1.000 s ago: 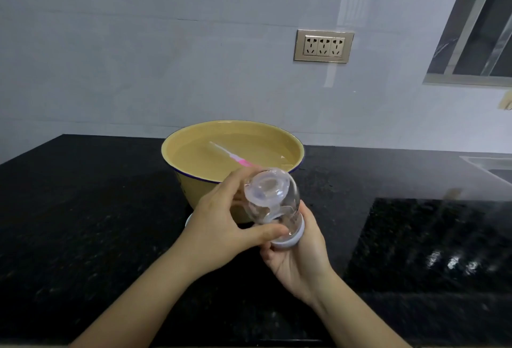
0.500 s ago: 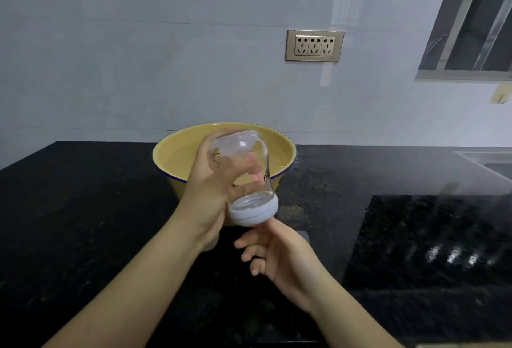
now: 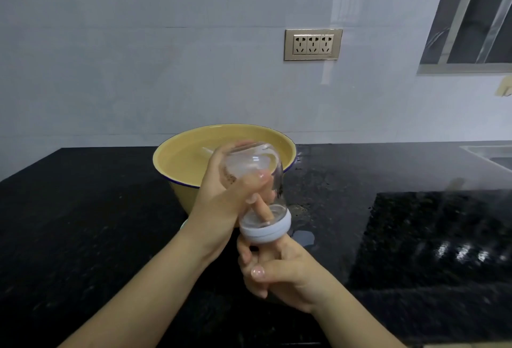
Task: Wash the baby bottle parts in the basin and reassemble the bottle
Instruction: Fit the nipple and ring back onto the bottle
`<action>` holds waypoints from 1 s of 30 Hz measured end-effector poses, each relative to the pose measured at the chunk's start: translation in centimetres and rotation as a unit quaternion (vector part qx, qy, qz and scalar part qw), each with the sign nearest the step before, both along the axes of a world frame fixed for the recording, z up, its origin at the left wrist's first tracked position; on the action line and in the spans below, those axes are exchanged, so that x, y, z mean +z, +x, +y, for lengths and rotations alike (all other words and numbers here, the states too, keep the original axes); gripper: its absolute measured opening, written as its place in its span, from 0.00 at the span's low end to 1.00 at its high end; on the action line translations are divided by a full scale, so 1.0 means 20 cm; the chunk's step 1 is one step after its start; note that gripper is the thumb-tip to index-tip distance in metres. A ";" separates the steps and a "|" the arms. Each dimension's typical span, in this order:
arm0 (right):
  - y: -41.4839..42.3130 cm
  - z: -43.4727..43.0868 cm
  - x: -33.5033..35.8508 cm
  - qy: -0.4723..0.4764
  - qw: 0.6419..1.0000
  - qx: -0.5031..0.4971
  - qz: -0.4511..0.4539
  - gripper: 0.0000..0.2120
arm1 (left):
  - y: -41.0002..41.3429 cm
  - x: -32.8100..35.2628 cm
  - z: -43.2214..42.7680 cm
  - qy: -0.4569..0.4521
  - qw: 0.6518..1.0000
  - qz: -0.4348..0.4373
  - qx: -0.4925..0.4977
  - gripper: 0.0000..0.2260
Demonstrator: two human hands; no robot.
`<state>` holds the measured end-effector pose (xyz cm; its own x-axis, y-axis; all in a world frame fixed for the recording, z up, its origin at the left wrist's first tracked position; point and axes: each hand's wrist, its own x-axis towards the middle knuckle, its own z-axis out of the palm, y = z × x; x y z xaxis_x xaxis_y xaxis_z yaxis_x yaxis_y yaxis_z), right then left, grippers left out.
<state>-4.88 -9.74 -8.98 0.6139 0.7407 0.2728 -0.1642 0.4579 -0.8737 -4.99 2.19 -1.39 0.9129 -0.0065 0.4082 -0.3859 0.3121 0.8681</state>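
The left hand (image 3: pixel 221 203) is wrapped around a clear baby bottle (image 3: pixel 256 181), thumb across the front and fingers behind the glass, so its grip is pressed tight on the bottle body. The bottle is held upside down and tilted, its rounded bottom up near the front rim of the yellow basin (image 3: pixel 177 198) and its white screw ring (image 3: pixel 266 228) pointing down. The right hand (image 3: pixel 279 270) sits just below that ring, fingers curled upward with their tips at or touching the ring's underside and the thumb folded across them; whether this grip actually pinches the ring cannot be told. The basin stands on the black speckled desk (image 3: pixel 83 223) behind the hands and holds water, with a pale thin stick (image 3: pixel 206 151) lying in it. A small puddle (image 3: pixel 303 236) lies on the desk just right of the hands. A wall socket (image 3: pixel 312 44) is mounted on the grey wall above the basin.
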 end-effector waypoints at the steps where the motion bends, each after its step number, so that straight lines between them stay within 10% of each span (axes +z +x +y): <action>1: 0.00 -0.01 -0.01 0.001 1.000 0.005 -0.003 0.30 | 0.00 0.01 0.01 -0.005 1.000 -0.009 0.003 0.27; 6: -0.01 -0.03 0.00 -0.026 0.998 0.023 -0.051 0.38 | 0.02 0.02 0.04 -0.038 0.999 -0.017 0.019 0.26; 18: -0.02 0.05 0.02 -0.006 0.984 -0.155 0.085 0.04 | 0.01 -0.02 0.07 0.079 0.990 -0.116 -0.030 0.28; 30: -0.01 0.03 0.02 -0.048 0.969 -0.244 0.008 0.05 | 0.00 0.00 0.11 0.063 0.990 -0.124 -0.018 0.29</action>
<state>-5.11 -9.21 -8.60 0.9005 0.3832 0.2054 0.0380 0.4012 -0.9152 -4.97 4.30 -1.48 0.7826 -0.1016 0.6142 -0.5833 0.2252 0.7804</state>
